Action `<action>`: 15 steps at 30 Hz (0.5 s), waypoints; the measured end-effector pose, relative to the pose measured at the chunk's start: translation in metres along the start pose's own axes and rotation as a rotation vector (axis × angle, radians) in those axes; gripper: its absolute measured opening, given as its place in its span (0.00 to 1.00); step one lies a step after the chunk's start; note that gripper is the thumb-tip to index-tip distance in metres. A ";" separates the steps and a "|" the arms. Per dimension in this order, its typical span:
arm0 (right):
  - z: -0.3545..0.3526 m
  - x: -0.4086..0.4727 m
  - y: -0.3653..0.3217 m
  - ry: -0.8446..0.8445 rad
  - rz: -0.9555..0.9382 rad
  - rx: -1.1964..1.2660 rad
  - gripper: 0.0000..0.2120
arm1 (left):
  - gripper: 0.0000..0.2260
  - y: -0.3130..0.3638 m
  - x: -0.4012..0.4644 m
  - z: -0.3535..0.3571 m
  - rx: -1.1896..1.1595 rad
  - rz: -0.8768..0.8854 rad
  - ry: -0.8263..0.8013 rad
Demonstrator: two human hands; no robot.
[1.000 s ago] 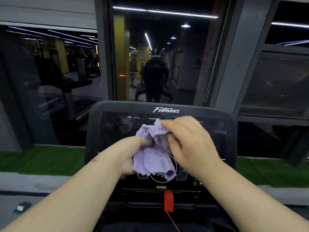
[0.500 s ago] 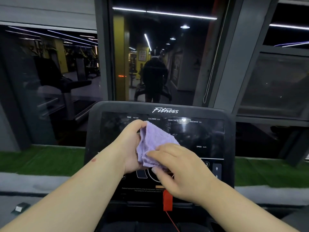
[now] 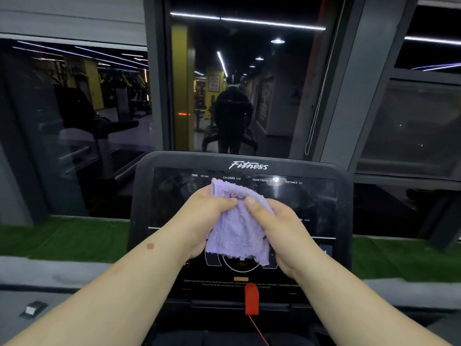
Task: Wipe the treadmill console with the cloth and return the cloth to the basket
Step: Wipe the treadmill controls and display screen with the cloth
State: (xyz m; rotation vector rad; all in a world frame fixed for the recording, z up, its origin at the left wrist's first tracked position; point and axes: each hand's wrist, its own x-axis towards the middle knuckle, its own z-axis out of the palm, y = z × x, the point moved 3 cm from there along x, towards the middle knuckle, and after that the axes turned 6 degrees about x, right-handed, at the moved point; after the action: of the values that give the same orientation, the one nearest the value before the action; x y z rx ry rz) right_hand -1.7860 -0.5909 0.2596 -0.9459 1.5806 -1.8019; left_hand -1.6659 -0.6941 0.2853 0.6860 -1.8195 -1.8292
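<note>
— Now, status on hands?

— Both up in front of the treadmill console. Left hand and right hand close together, thumbs nearly meeting, each pinching the lilac cloth by its upper part. Fingers curled round the fabric on both sides.

— Cloth position?

— Held between the hands, hanging in front of the dark display, lower edge loose just above the round STOP control. Looks bunched or part-folded, not spread flat. Cannot tell whether touching the glass or held just off it.

— Progress on wiping?

— Hard to call. Screen glossy, faint smears and reflections across it; no clear wiped band against an unwiped one. Best judgement: cloth being gathered or refolded into a pad, wiping either barely begun or mid-way. Upper row of labels, side margins and the button strip at the bottom showing no sign of cleaning either way.

— Remaining?

— Likely most of it: passes over display and controls, then cloth back to the basket. Basket not in view anywhere.

— Anything else noted?

— Red safety key clipped below the panel, cord trailing down. Worth keeping the cloth clear of it. Dark window beyond, green turf strip along its base.
</note>
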 end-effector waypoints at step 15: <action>-0.011 0.007 -0.005 0.210 -0.135 0.113 0.10 | 0.11 -0.019 0.009 0.003 0.023 0.088 0.214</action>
State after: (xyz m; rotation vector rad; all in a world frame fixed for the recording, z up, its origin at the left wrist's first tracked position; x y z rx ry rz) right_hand -1.7981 -0.5890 0.2651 -0.8524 1.5500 -2.1205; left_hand -1.6748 -0.6974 0.2663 0.7661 -1.7051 -1.6147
